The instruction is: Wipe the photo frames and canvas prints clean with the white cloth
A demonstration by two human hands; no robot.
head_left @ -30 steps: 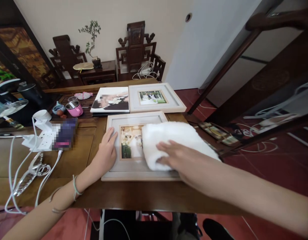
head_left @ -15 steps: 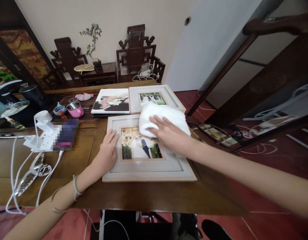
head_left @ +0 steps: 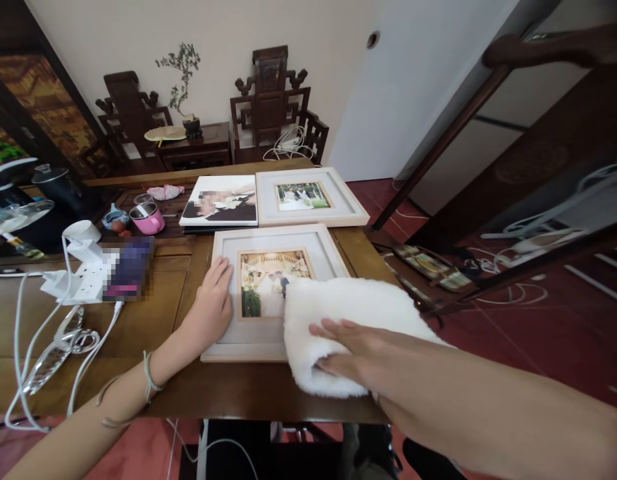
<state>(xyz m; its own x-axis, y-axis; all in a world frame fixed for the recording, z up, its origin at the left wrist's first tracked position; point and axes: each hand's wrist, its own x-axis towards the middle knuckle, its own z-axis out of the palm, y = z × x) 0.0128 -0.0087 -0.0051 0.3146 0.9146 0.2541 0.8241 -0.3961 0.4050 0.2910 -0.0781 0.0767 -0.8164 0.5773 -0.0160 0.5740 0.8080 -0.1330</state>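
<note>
A light wooden picture frame (head_left: 268, 234) with a wedding photo lies flat on the wooden table. My left hand (head_left: 215, 300) rests along its left edge, fingers stretched out and thumb hidden. Folded into a thick pad, a fluffy white cloth (head_left: 358, 300) covers the frame's lower right part and hangs past its front edge. My right hand (head_left: 353, 347) holds this cloth, fingers on top and thumb tucked into the fold. Behind lie a second framed photo (head_left: 308, 219) and a white-edged photo album or panel (head_left: 218, 210).
To the left are a white power strip (head_left: 85, 283) with cables, a blurred-out phone (head_left: 131, 267), a clear hair claw (head_left: 58, 353) and a pink cup (head_left: 148, 220). A dark kettle (head_left: 58, 187) stands farther back. Wooden chairs (head_left: 271, 100) stand by the wall.
My right hand has brought the white cloth from the frame's upper right down to its lower right corner, toward me. My left hand stays on the left edge.
</note>
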